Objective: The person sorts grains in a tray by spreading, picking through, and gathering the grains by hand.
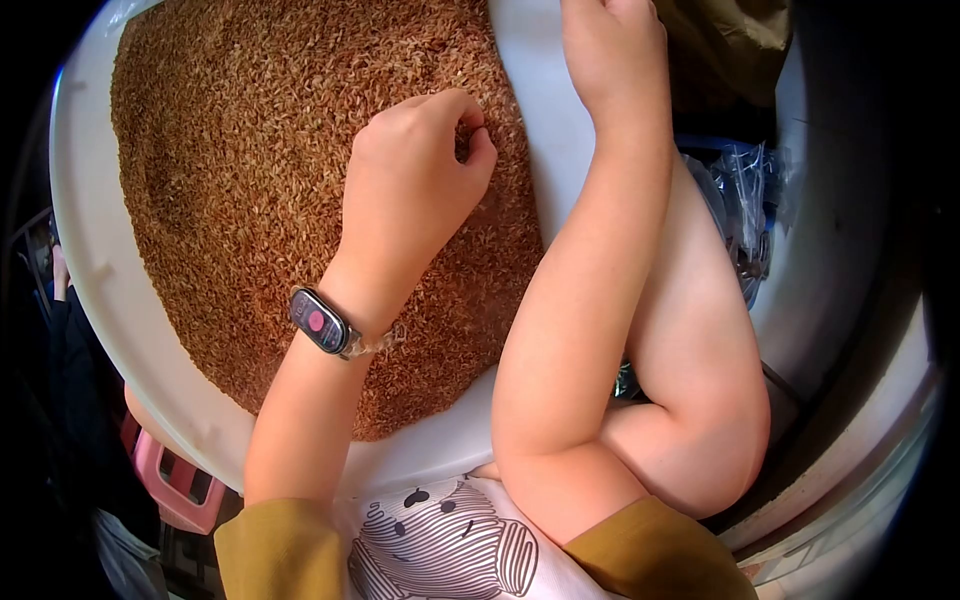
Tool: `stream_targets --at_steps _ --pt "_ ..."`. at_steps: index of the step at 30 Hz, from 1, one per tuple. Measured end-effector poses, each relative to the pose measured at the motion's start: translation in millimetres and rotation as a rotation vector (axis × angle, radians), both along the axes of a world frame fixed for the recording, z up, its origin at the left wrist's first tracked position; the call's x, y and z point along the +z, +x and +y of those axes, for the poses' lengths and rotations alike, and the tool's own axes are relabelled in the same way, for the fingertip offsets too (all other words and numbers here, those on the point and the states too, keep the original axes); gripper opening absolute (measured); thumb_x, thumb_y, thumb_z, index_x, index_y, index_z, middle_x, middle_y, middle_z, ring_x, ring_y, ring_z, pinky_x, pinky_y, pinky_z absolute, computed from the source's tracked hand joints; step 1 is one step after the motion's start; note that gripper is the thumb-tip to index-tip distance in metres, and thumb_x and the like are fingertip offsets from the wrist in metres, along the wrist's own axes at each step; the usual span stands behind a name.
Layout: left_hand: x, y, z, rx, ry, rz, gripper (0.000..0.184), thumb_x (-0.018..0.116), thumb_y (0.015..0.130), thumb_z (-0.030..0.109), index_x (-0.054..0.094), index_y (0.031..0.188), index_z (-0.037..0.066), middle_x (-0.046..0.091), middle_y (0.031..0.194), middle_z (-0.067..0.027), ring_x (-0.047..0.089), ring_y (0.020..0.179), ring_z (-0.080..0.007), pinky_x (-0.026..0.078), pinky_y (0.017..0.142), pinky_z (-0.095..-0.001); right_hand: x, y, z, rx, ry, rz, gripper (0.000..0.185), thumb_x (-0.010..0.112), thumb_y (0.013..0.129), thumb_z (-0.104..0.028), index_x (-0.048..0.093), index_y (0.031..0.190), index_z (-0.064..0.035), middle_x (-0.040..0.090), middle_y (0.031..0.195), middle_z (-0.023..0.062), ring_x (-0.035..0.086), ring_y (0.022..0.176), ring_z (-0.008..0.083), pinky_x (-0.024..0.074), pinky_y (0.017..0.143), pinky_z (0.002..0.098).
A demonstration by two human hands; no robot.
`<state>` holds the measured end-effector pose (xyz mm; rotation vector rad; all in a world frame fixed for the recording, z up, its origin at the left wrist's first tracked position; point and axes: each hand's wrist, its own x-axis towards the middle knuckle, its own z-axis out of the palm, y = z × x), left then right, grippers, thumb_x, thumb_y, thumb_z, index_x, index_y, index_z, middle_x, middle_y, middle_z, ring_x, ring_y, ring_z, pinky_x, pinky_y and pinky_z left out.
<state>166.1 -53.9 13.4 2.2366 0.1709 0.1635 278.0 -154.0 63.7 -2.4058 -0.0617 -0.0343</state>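
A broad heap of reddish-brown grains, like unpolished rice, covers much of the white round tray or tabletop. Over the heap's right part is my left hand, thumb and forefinger curled together in a pinch. Whatever may be between those fingertips is too small to make out. My right hand is at the top edge of the view, over the bare white strip right of the grains. Its fingers are curled in and partly cut off, so what they hold cannot be seen. A smartwatch is on my left wrist.
A brown bag stands at the upper right, with clear plastic packaging below it. My bent leg lies beneath the right forearm. A pink plastic stool is at the lower left, outside the white rim.
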Motion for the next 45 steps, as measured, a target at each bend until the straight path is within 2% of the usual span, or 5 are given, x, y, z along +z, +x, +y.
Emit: stream_targets --at_steps 6,10,21,29,45 --pt "8.5 -3.2 3.6 0.015 -0.147 0.071 0.008 0.067 0.076 0.008 0.062 0.08 0.002 0.051 0.055 -0.0082 0.054 0.051 -0.0208 0.043 0.052 -0.0324 -1.2 1.2 -1.1 0.014 -0.024 -0.029 0.04 0.052 0.095 -0.032 0.06 0.088 0.0058 0.061 0.087 0.0301 0.059 0.089 0.0458 0.0446 0.078 0.0471" --pt "16.3 -21.9 20.4 0.141 -0.587 0.198 0.004 0.063 0.079 0.004 0.063 0.082 0.002 0.029 0.055 0.0079 0.026 0.054 -0.0027 0.022 0.049 -0.0223 0.1 0.6 0.4 0.001 -0.061 -0.02 0.04 0.052 0.095 -0.033 0.06 0.087 0.0053 0.061 0.087 0.0299 0.059 0.09 0.0459 0.0442 0.079 0.0477" --pt "32.5 -98.1 55.2 0.28 -1.264 0.511 0.003 0.046 0.079 0.008 0.047 0.077 0.006 0.032 0.057 0.0061 0.023 0.045 -0.0037 0.018 0.041 -0.022 5.7 -2.7 3.8 0.001 -0.077 -0.005 0.04 0.051 0.095 -0.034 0.06 0.088 0.0051 0.061 0.09 0.0302 0.058 0.092 0.0466 0.0441 0.079 0.048" --pt "17.1 -117.9 63.3 0.198 -1.435 0.629 0.014 0.041 0.079 0.014 0.041 0.066 0.007 0.031 0.054 0.0036 0.023 0.044 -0.0059 0.019 0.039 -0.0233 5.7 -2.6 4.8 -0.006 -0.101 -0.011 0.04 0.051 0.095 -0.034 0.062 0.092 0.0051 0.061 0.092 0.0307 0.058 0.096 0.0461 0.0446 0.081 0.0473" --pt "31.4 -93.8 61.2 0.06 -1.205 0.593 0.017 0.038 0.077 0.01 0.047 0.063 0.004 0.038 0.057 0.0013 0.029 0.048 -0.006 0.022 0.043 -0.0237 -6.7 6.5 -4.2 0.035 -0.087 -0.046 0.041 0.051 0.095 -0.035 0.061 0.089 0.005 0.061 0.088 0.0291 0.059 0.092 0.0453 0.0443 0.079 0.0469"
